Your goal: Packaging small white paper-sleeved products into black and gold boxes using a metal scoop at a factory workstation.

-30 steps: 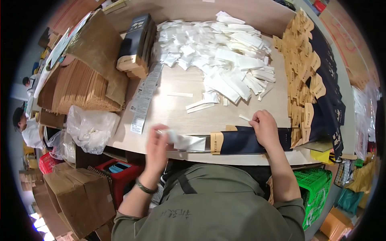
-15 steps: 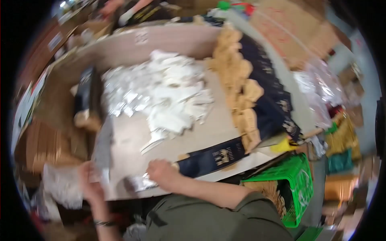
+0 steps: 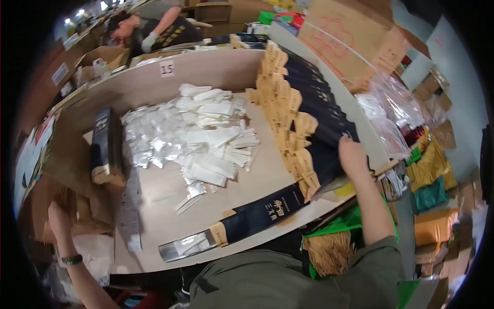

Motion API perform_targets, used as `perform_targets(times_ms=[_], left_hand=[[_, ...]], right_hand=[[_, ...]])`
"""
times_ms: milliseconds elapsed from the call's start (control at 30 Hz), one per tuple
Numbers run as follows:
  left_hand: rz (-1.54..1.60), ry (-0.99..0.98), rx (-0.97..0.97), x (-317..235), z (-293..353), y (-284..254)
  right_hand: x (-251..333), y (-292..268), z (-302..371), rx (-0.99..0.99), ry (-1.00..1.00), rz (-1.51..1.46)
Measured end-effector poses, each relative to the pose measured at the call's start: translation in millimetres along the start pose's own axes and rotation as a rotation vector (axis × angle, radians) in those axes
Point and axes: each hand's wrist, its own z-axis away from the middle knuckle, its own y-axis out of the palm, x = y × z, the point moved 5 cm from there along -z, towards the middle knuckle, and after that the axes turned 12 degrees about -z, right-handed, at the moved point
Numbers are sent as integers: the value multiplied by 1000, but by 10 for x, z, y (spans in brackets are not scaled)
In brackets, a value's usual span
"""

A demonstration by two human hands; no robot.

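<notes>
Pale tabletop (image 3: 262, 188), right hand (image 3: 354, 157) at navy packets (image 3: 325, 141), left hand (image 3: 60, 222) at brown cardboard (image 3: 86, 211) (cannot tell either grip)

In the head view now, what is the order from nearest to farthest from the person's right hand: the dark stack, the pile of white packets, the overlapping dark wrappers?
From the right hand:
1. Overlapping dark wrappers, right side, just beside it.
2. Pile of white packets, middle of the table.
3. Dark stack, left side.
</notes>
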Motion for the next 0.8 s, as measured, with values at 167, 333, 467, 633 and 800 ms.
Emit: perform_targets(times_ms=[167,333,467,633,800], left_hand=[[-98,-76,44,-248,-143,-164],[476,-628,-133,-223,1401,-862],[1055,-446,630,-1456,2407,-461],[1049,-191,850,-1922,2114,-607],[1173,64,709,-2762,2105,-544]], right_hand=[[-367,70,-676,-183,53,46],[1574,-519,142,-302,-429,-858],[2869,-62,1181,229,-1040,-1102],[3101,230,1377,256,-1077,-1136],[3183,243,1445,264,-1114,-1198]])
